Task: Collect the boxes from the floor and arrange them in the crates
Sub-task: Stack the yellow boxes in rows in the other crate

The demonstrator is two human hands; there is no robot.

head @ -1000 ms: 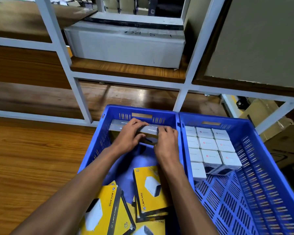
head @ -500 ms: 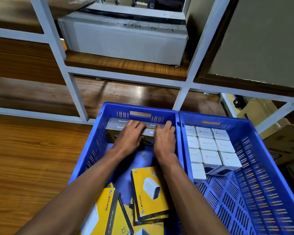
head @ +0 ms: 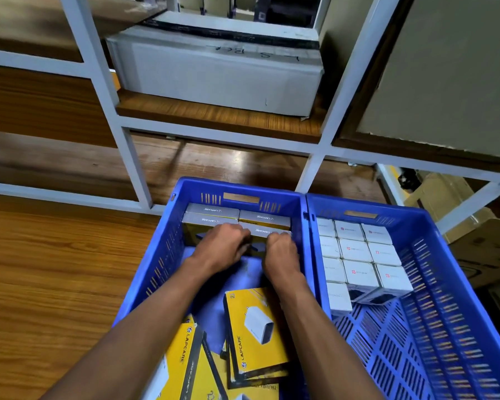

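Observation:
Two blue crates stand side by side on the floor. At the far end of the left crate [head: 159,249], several grey-edged Lapcare boxes [head: 214,212] stand on edge in two rows. My left hand [head: 223,246] curls its fingers over the front left box. My right hand [head: 282,252] grips the front right box [head: 267,230]; the fingertips of both are hidden. Loose yellow Lapcare boxes [head: 254,327] lie flat at the crate's near end. The right crate [head: 451,255] holds several white boxes [head: 358,249] packed in rows.
A white metal shelf frame [head: 133,157] rises just behind the crates, with a large white carton [head: 214,70] on its wooden shelf. Brown cardboard cartons [head: 445,194] sit at the right behind the frame. Wooden floor [head: 55,269] stretches to the left.
Both hands pushed a grey-edged box down into the far rows, then drew back slightly and curled over the front boxes. The view has shifted a little.

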